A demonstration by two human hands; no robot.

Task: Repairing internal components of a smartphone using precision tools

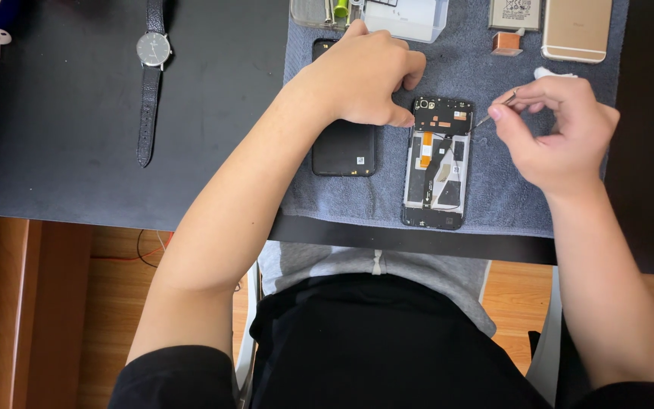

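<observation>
Head view: our right hand [558,132] grip pinches thin metal tweezers [497,106], tip aimed left at opened black phone chassis [437,163], long axis running away from us; left hand [365,76] fingertips press its top-left corner.

The person's left hand [369,76] is pressing its fingertips against the top left corner of an opened phone [437,163] lying on a grey towel [493,193], while the right hand [558,132] is pinching thin metal tweezers [496,108] just beside the phone's upper right edge. A black back cover [344,148] is lying beside the phone, and a wristwatch [151,76] is resting well apart on the dark desk [54,151].
</observation>
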